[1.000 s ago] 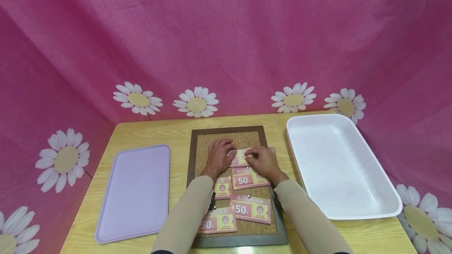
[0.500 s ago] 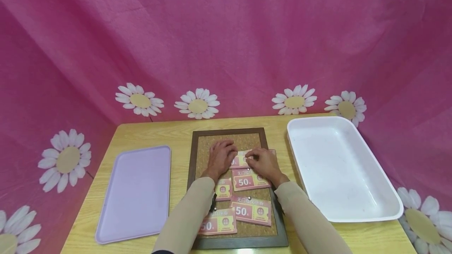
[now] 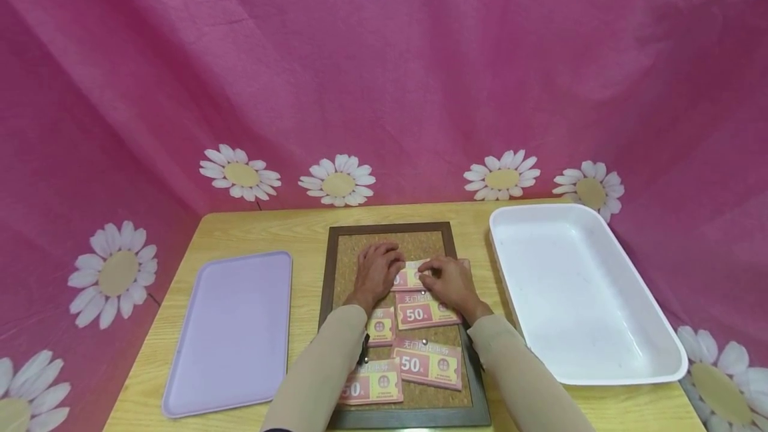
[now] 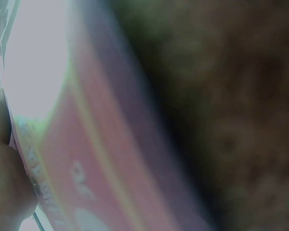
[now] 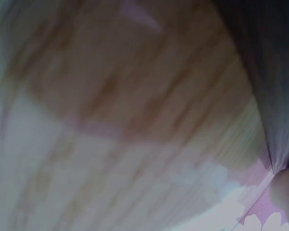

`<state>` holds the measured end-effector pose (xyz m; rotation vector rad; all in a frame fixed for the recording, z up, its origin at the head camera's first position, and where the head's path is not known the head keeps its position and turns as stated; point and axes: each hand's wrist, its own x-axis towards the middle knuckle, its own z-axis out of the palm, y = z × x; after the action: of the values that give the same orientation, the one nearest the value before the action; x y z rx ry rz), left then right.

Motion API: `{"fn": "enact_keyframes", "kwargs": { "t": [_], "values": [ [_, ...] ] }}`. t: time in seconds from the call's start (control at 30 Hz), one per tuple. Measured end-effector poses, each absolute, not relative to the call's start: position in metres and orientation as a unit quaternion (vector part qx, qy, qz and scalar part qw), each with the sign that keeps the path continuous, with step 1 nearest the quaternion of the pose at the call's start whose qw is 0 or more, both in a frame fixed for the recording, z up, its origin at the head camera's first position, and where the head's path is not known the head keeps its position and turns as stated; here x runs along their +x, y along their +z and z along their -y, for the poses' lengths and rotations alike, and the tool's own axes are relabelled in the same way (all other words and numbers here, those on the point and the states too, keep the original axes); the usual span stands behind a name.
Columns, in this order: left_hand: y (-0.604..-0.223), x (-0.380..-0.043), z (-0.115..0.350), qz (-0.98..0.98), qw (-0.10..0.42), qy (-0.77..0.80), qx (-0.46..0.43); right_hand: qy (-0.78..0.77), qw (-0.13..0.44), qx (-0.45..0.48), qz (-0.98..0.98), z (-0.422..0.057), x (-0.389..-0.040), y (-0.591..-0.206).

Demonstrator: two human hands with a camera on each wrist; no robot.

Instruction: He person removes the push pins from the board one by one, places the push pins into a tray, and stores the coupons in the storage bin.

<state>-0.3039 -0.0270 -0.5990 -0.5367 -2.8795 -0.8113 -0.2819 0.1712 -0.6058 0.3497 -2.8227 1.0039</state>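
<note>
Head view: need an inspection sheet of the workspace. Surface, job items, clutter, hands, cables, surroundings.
Surface: pale wood-grain table.
Job items: dark-framed rectangular cork board; at least five pink-and-yellow rectangular coupons on it, some partly hidden; small shiny round heads, perhaps pins, at some top edges.
Clutter: flat lilac rectangular tray left of board; deep white rectangular basin right.
Grips: left hand at the farthest coupon's left side; right hand over its right part, anything pinched too small to tell.
Cables: nothing seen.
Surroundings: magenta cloth with white daisies, behind and at both sides.
</note>
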Motion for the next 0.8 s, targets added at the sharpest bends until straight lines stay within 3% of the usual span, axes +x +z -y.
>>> {"fn": "enact_keyframes", "kwargs": {
  "t": [0.5,0.8],
  "values": [
    [-0.6002,-0.3058,0.0283,0.937,0.044,-0.297,-0.179,0.328,0.063,0.114,0.936,-0.1715,-0.2812,-0.6036],
    [-0.6024,-0.3060,0.0280,0.934,0.069,-0.296,-0.186,0.344,0.054,0.110,0.931,-0.1720,-0.2810,-0.6023]
  ]
}}
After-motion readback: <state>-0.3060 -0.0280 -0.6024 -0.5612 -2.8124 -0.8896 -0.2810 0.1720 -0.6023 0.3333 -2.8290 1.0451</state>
